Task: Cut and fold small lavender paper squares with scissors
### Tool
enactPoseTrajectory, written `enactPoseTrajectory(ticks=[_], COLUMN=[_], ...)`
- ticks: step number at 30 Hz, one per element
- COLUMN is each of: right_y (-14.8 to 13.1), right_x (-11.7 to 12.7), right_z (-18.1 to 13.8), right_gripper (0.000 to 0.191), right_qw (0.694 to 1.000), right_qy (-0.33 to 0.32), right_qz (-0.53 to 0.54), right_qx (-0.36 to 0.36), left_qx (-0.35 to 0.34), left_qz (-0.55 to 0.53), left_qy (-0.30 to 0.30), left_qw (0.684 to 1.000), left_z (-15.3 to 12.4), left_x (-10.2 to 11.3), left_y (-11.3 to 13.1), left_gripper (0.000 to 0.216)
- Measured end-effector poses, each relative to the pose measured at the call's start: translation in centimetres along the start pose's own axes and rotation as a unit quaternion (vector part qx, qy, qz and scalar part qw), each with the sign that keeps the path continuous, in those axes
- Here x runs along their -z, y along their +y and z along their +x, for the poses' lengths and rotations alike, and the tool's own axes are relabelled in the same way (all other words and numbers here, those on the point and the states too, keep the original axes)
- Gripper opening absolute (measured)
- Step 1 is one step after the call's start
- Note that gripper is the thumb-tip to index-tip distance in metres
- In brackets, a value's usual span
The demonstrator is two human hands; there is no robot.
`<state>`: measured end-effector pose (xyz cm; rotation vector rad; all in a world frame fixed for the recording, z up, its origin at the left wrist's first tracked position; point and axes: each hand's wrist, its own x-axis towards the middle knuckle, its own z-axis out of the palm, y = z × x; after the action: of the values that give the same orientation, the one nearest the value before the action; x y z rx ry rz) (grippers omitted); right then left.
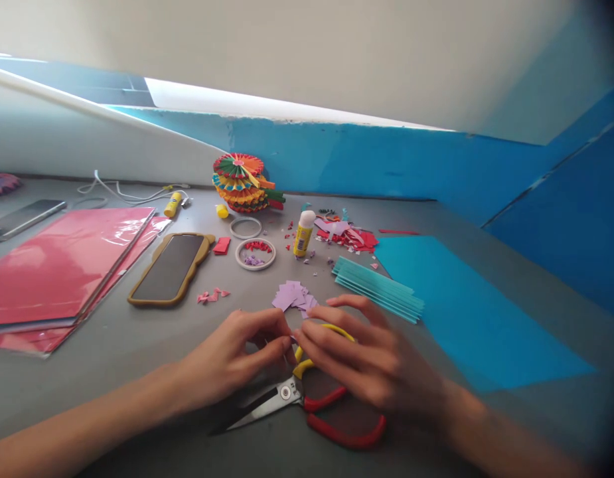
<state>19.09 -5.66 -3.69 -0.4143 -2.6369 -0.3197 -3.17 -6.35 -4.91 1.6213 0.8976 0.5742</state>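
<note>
Fingertips [281, 335] of the left hand [227, 358] and the right hand [366, 358] meet just above the grey table [117, 378], and we see them bent inward, almost touching. The left hand's fingers are drawn into a tight pinch, while the right hand's curve over toward them. The gap between them is too small and too hidden for us to tell whether either hand has hold of anything.

Directly beneath the fingers lie scissors [281, 401], their dark blades pointing left and their red handles reaching out under the right hand. A yellow loop [331, 330] passes beneath the right hand's fingers, and we cannot tell what it belongs to. Just ahead of the fingertips sits a small pile of lilac paper squares [293, 297]. Ahead and to the right of the fingers lies a bundle of teal paper strips [379, 289], right beside a blue paper sheet [470, 312].

Farther ahead of the fingers we find a glue stick [304, 234], a white ring [255, 253] around red and purple paper bits, and a stack of multicoloured paper rosettes [241, 182]. Left of the fingers lie pink paper scraps [212, 295], a phone in a tan case [170, 269] and sheets of pink paper [58, 279].
</note>
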Motion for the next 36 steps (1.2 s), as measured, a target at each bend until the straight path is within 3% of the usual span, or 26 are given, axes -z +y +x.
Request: enactPoseTrajectory(ticks=[5, 10, 17, 22, 24, 29, 36], right_y=[-0.4, -0.4, 0.0, 0.0, -0.3, -0.9, -0.4], right_x=[0.2, 0.2, 0.8, -0.3, -1.0, -1.5, -0.7], right_z=[-0.2, -0.2, 0.0, 0.4, 0.4, 0.3, 0.2], right_gripper=[0.029, 0.029, 0.027, 0.025, 0.026, 0.021, 0.017], right_qw=[0.999, 0.999, 0.998, 0.993, 0.989, 0.993, 0.999], right_qy=[-0.011, -0.001, -0.014, 0.030, 0.028, -0.017, 0.020], right_qz=[-0.040, -0.030, -0.048, 0.042, 0.068, 0.063, 0.017], right_qx=[0.032, 0.032, 0.038, -0.105, -0.126, -0.097, -0.036], left_qx=[0.051, 0.087, 0.077, 0.088, 0.093, 0.128, 0.151], left_qz=[-0.193, -0.300, -0.277, -0.329, -0.362, -0.382, -0.335], left_qy=[-0.012, -0.027, -0.052, -0.015, -0.005, -0.021, -0.074], left_qw=[0.980, 0.949, 0.956, 0.940, 0.928, 0.915, 0.927], left_z=[0.2, 0.3, 0.4, 0.4, 0.4, 0.1, -0.2], left_x=[-0.3, -0.5, 0.0, -0.3, -0.7, -1.3, -1.0], left_y=[-0.1, -0.7, -0.6, -0.7, -0.8, -0.1, 0.4], left_gripper=[0.020, 0.017, 0.024, 0.024, 0.023, 0.024, 0.028])
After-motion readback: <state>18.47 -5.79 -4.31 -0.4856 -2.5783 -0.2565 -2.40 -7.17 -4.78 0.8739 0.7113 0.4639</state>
